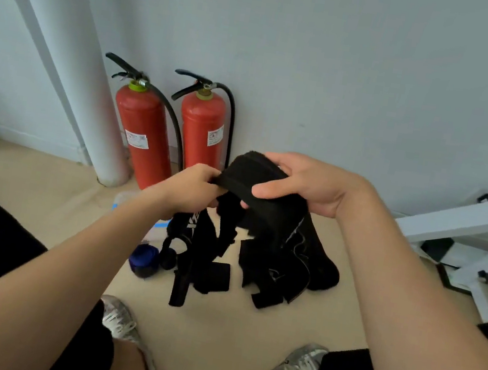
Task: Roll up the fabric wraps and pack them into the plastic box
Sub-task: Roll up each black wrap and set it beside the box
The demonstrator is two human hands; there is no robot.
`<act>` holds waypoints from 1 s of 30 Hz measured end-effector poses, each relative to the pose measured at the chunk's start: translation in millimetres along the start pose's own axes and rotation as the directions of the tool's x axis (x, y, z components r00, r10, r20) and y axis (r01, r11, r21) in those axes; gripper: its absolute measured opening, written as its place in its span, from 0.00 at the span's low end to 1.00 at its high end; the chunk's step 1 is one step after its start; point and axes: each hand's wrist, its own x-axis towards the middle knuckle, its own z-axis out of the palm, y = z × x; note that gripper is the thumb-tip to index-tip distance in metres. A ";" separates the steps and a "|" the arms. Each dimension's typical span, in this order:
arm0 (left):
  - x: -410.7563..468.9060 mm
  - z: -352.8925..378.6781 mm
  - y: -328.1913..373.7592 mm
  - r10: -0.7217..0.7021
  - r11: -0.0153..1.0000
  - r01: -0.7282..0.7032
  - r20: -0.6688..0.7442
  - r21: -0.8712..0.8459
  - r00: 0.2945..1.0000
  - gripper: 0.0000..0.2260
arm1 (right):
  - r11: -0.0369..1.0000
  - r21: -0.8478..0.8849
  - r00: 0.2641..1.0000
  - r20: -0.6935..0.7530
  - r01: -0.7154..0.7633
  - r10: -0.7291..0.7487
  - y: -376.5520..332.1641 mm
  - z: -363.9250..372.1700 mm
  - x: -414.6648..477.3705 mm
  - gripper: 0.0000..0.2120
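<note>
A black fabric wrap is held up between both hands above the floor. My left hand pinches its left end. My right hand grips the partly rolled end, thumb across the front. The wrap's loose tail hangs down into a tangle of black wraps on the floor. A rolled blue wrap and a small rolled black wrap lie at the pile's left. The clear plastic box with blue clips sits behind my left forearm, mostly hidden.
Two red fire extinguishers stand against the wall beside a white pipe. A white furniture frame stands at the right. My knees and silver shoes frame the beige floor below.
</note>
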 end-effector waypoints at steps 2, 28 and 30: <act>2.2 -15.0 18.1 -0.013 0.999 0.012 -0.039 -0.042 0.999 0.12 | 1.000 0.005 0.983 -0.186 0.007 -0.006 -23.6 -1.3 -0.3 0.16; 90.3 -54.5 96.8 -0.116 0.777 0.105 0.022 -0.621 0.993 0.26 | 0.851 0.132 0.695 -0.646 0.509 -0.315 -63.0 -68.4 32.3 0.25; 92.5 -52.0 101.9 -0.117 0.772 0.132 0.065 -0.622 0.991 0.28 | 0.873 0.141 0.751 -0.584 0.467 -0.308 -60.1 -68.1 34.1 0.31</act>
